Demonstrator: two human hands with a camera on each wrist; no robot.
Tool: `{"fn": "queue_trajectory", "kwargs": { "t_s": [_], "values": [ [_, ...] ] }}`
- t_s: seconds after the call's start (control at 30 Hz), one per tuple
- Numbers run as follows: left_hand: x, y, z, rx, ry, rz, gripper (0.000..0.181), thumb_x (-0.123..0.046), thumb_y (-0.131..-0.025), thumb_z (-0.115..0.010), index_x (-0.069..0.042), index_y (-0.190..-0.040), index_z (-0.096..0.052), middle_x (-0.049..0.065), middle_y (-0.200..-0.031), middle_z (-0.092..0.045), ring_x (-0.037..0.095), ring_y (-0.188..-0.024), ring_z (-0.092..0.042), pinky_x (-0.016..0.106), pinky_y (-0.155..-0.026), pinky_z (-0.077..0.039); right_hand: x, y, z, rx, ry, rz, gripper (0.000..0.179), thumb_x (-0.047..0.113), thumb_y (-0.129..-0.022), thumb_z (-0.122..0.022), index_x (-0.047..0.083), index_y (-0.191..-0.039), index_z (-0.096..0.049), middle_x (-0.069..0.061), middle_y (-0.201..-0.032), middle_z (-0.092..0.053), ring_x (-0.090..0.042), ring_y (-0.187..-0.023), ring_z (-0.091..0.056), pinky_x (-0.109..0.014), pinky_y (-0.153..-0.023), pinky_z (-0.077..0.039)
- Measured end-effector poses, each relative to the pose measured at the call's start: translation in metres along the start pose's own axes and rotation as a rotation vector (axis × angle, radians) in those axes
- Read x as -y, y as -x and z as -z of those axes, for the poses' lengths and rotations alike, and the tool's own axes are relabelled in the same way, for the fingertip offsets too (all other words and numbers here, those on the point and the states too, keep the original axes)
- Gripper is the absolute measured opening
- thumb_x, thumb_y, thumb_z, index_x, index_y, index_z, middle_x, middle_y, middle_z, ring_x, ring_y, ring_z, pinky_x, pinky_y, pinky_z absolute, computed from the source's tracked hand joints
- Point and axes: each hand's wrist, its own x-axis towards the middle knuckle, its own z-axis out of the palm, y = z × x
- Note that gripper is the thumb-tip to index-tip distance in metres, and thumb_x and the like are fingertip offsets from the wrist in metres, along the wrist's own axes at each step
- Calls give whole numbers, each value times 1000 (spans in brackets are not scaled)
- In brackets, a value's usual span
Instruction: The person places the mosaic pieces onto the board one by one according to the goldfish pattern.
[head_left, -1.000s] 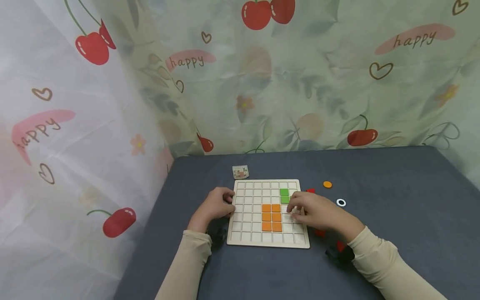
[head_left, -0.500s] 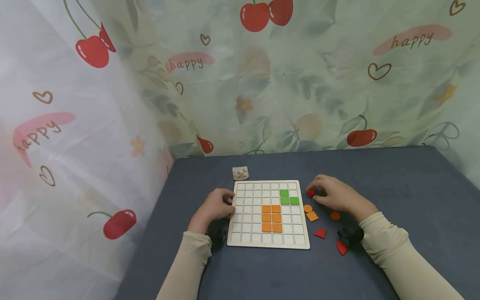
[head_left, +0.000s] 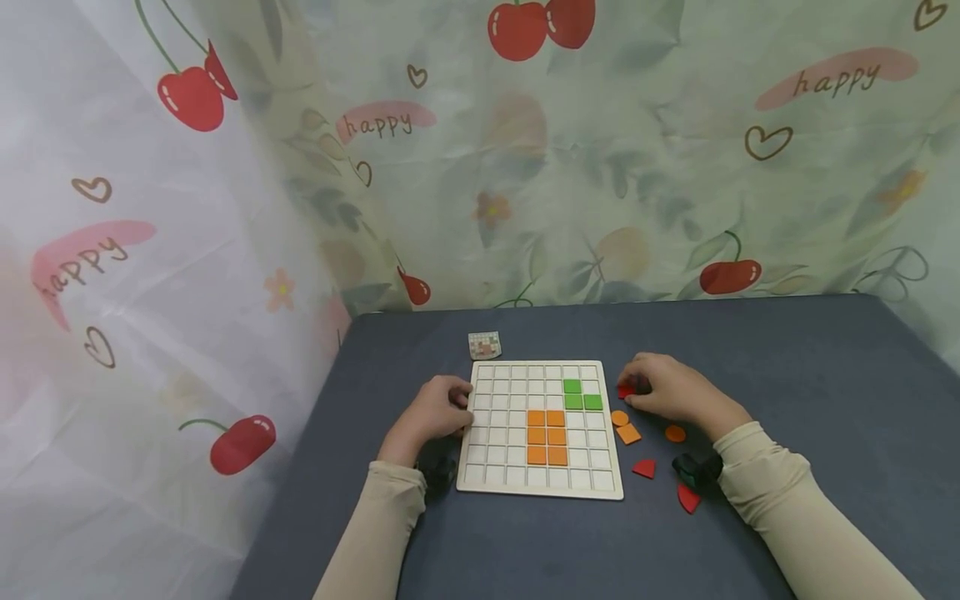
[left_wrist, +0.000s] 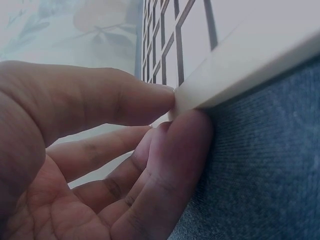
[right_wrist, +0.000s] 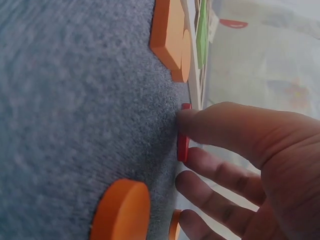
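A pale wooden grid board (head_left: 495, 477) lies on the table, with orange squares (head_left: 536, 436) near its middle and three green squares (head_left: 573, 402) at upper right. My left hand (head_left: 429, 412) holds the board's left side; in the left wrist view, thumb and forefinger pinch its edge (left_wrist: 225, 82). Just off the right side, my right hand (head_left: 678, 390) has thumb and forefinger on a small red piece (head_left: 624, 390). The right wrist view shows this red piece (right_wrist: 183, 148) against the cloth, pinched between both fingertips and partly covered by the thumb.
Right of the board lie an orange disc (head_left: 619, 417), a loose orange square (head_left: 628, 434), another orange disc (head_left: 675, 433) and two red quarter-round pieces, one nearer (head_left: 644, 468) and one farther right (head_left: 687, 498). A small patterned card (head_left: 484, 345) lies behind the board.
My right hand has moved from over the board to the red piece on its right. A third green square now shows on the board. The left hand stays at the edge.
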Motion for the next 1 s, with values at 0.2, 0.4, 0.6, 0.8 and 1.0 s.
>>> {"fn": "queue_trajectory", "kwargs": {
  "t_s": [0.2, 0.4, 0.6, 0.8, 1.0],
  "values": [
    [0, 0, 0, -1, -3, 1, 55, 2, -86, -74, 1, -141, -65, 15, -106, -65, 20, -74, -65, 34, -62, -61, -2, 0, -2, -1, 10, 3, 18, 16, -93, -80, 11, -111, -79, -3, -101, -68, -17, -86, -58, -34, -74, -52],
    [0, 0, 0, -2, -5, -10, 55, 2, -87, -73, 1, -141, -64, 15, -106, -65, 20, -74, -66, 34, -63, -61, 0, 2, -2, -11, 8, 11, 11, 17, -94, -79, 14, -105, -79, 0, -97, -68, -15, -83, -57, -32, -72, -51],
    [0, 0, 0, 2, -5, -5, 55, 2, -87, -73, 1, -141, -64, 15, -107, -65, 20, -73, -67, 34, -63, -62, 5, 6, -1, -43, -4, 34, 4, 19, -94, -80, 19, -98, -78, 3, -93, -66, -13, -79, -55, -31, -69, -49],
    [0, 0, -2, 7, -8, -3, 55, 2, -87, -73, 2, -141, -64, 16, -108, -65, 20, -73, -66, 33, -62, -61, 16, 11, -2, -76, -59, 118, 6, 17, -94, -81, 20, -98, -77, 5, -95, -66, -10, -79, -57, -28, -68, -51],
    [0, 0, -2, -3, -1, -1, 54, 2, -87, -73, 1, -141, -65, 16, -107, -65, 20, -74, -66, 34, -63, -62, 36, 15, -6, -57, -94, 177, 9, 16, -93, -81, 22, -98, -77, 8, -97, -66, -9, -79, -57, -25, -66, -51]
  ]
}}
